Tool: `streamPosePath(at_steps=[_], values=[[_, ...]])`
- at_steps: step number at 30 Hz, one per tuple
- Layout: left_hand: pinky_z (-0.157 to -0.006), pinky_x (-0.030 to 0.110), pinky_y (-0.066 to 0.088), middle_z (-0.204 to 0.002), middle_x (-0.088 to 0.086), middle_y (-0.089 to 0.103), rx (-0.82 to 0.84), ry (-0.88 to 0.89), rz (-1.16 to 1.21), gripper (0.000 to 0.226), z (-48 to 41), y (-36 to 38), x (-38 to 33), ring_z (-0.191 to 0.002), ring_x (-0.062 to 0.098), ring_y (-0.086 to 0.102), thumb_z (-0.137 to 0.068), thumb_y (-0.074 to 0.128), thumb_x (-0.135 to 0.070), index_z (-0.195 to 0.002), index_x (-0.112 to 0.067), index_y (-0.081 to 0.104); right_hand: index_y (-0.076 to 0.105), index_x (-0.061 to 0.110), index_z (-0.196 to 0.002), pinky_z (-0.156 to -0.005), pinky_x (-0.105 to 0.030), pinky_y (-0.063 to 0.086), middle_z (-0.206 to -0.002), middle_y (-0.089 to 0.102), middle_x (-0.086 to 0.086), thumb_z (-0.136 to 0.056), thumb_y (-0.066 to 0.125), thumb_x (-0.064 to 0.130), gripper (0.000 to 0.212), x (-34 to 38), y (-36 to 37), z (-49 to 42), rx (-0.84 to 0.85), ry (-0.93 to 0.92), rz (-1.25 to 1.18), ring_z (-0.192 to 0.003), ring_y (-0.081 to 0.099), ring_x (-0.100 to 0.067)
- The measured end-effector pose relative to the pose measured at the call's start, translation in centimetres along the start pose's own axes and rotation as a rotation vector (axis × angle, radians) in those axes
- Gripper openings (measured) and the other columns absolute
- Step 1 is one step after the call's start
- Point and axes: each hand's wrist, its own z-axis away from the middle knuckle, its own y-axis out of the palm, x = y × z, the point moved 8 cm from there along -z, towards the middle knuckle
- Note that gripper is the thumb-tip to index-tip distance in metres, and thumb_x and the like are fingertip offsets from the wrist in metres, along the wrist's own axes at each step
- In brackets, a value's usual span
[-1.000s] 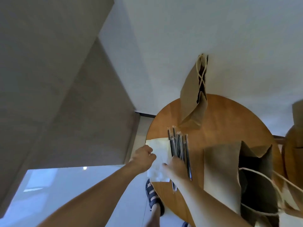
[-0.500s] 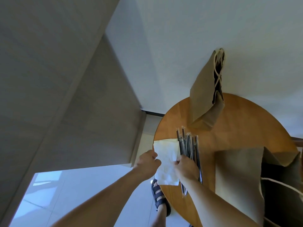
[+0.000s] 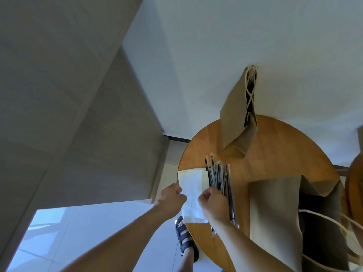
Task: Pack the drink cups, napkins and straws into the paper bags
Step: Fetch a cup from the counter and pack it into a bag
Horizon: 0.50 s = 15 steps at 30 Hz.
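A stack of white napkins (image 3: 191, 181) lies at the left edge of a round wooden table (image 3: 275, 154). My left hand (image 3: 171, 197) pinches the napkins' left edge. My right hand (image 3: 214, 203), fingers curled, pinches their right side next to a bundle of wrapped black straws (image 3: 220, 176). One brown paper bag (image 3: 238, 118) stands at the table's far edge, nearly closed. A second brown paper bag (image 3: 279, 216) stands open at the near right, with rope handles. No drink cups are in sight.
A grey wall and cabinet fill the left. White tiled floor lies below the table edge, with my sandalled foot (image 3: 185, 238) on it. Another wooden surface (image 3: 356, 185) shows at the far right edge.
Both hands have stayed at the napkins, with the right hand's fingers curling more onto the right side. The view has shifted a little.
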Motion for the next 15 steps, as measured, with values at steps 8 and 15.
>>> streamPosePath(at_steps=[8,15], values=[[-0.060,0.014,0.041,-0.107,-0.009,0.055,-0.008,-0.004,-0.012,0.028,0.3,0.0,-0.6,-0.078,0.004,0.052,-0.094,0.052,-0.025,-0.121,-0.018,0.055,0.062,0.023,-0.100,-0.061,-0.010,0.047,-0.084,0.067,0.012,-0.094,0.061,0.022,0.006,-0.1,0.2,-0.4,-0.010,0.031,-0.225,-0.074,0.064,-0.005],[-0.078,0.023,0.050,-0.126,0.004,0.059,-0.023,-0.093,0.290,0.038,0.2,-0.4,-2.0,-0.103,0.019,0.058,-0.097,0.053,-0.032,-0.131,-0.015,0.052,0.059,0.007,-0.077,-0.066,-0.028,0.046,-0.072,0.059,-0.005,-0.085,0.061,0.004,0.009,1.1,-1.3,0.3,0.088,0.071,-0.598,-0.071,0.057,-0.019]])
